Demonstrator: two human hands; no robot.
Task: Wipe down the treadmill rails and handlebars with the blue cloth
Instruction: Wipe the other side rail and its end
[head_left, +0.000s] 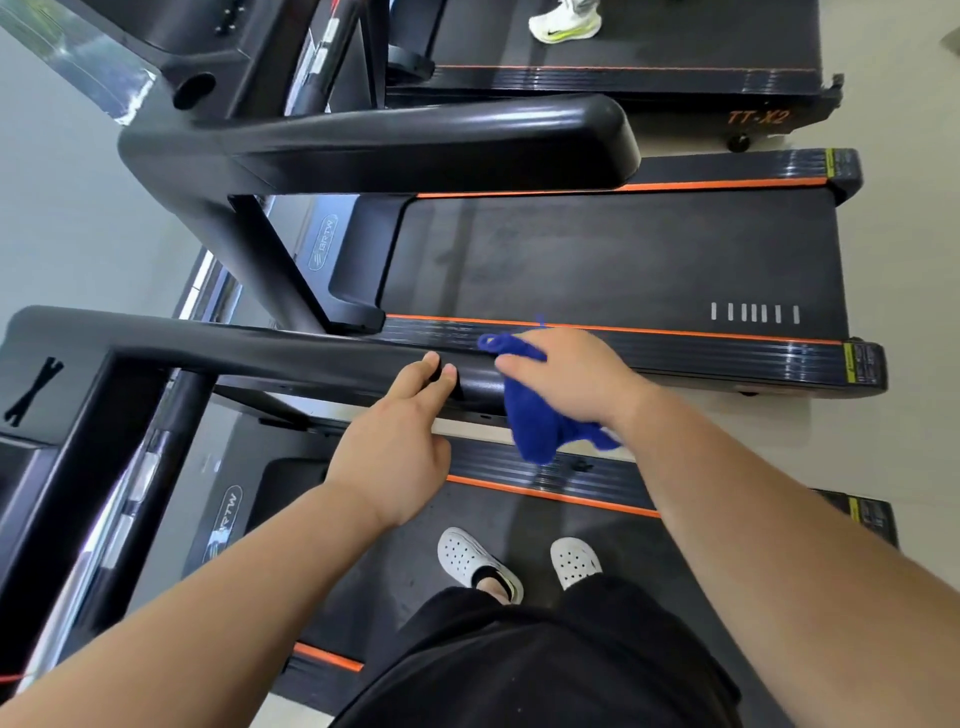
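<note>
A black handlebar (270, 353) of the treadmill I stand on runs from the left toward the middle of the view. My left hand (400, 441) rests on its underside near the tip, fingers curled against the bar. My right hand (566, 379) grips a bunched blue cloth (540, 421) and presses it over the handlebar's end, with part of the cloth hanging below. Under my hands lies the side rail (524, 475) with an orange stripe.
My feet in white shoes (478, 564) stand on the belt. A neighbouring treadmill (597, 254) lies just beyond, its own handlebar (415, 140) above. A third treadmill at the top carries another person's white shoe (566, 21). Pale floor shows on the left and right.
</note>
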